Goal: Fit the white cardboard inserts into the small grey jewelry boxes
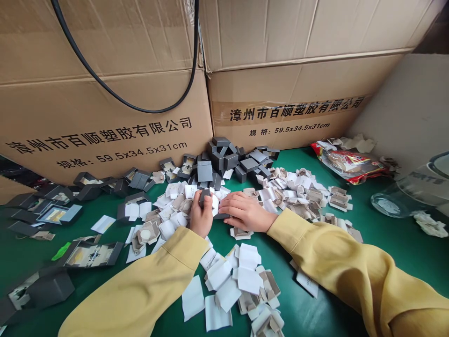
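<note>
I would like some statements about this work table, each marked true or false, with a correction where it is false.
1. The left hand holds a small dark grey box. True.
2. The table surface is red. False: it is green.
3. A pile of closed grey boxes sits against the cardboard cartons. True.
4. Both sleeves are blue. False: they are yellow.
5. A black cable hangs in front of the left carton. True.
6. The right hand is raised high above the table. False: it rests low among the white paper pieces.
</note>
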Tool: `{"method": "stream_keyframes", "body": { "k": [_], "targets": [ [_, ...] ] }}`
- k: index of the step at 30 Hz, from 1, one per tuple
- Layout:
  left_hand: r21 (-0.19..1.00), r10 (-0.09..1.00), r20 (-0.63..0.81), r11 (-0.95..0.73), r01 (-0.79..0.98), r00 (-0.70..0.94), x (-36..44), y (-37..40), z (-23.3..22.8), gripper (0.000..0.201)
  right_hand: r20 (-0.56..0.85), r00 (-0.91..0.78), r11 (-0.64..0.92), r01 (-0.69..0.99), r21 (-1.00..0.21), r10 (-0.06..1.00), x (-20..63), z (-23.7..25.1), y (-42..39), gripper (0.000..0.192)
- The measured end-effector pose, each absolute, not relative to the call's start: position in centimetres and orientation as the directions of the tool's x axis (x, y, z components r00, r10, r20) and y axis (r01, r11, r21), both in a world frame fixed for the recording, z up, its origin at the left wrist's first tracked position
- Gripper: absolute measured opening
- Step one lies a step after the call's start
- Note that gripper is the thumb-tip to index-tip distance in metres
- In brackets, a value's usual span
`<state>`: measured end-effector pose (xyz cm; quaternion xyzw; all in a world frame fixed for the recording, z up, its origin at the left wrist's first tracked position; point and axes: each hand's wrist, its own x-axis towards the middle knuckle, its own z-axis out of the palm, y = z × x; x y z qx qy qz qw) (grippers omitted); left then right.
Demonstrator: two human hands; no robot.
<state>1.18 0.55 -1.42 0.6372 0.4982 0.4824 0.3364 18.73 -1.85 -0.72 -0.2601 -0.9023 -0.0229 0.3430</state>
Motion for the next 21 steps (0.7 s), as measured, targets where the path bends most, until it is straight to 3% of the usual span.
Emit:
{"method": "stream_keyframes", "body": {
  "k": [10, 21],
  "targets": [
    [0.897, 0.954, 0.286, -0.301, 0.322, 0.094, 1.20, 0.39, -1.15, 0.032, 0.544, -0.671, 0.843, 0.519, -0.142, 0.505, 18.81, -0.52, -1.94, 0.024],
    [0.895, 0.949, 0.301, -0.314, 0.316, 0.091, 1.52, 0.10, -0.93, 0.032, 0.552, -0.655, 0.820, 0.565, -0.095, 0.516, 18.44, -0.31, -2.10, 0.018]
  ]
}}
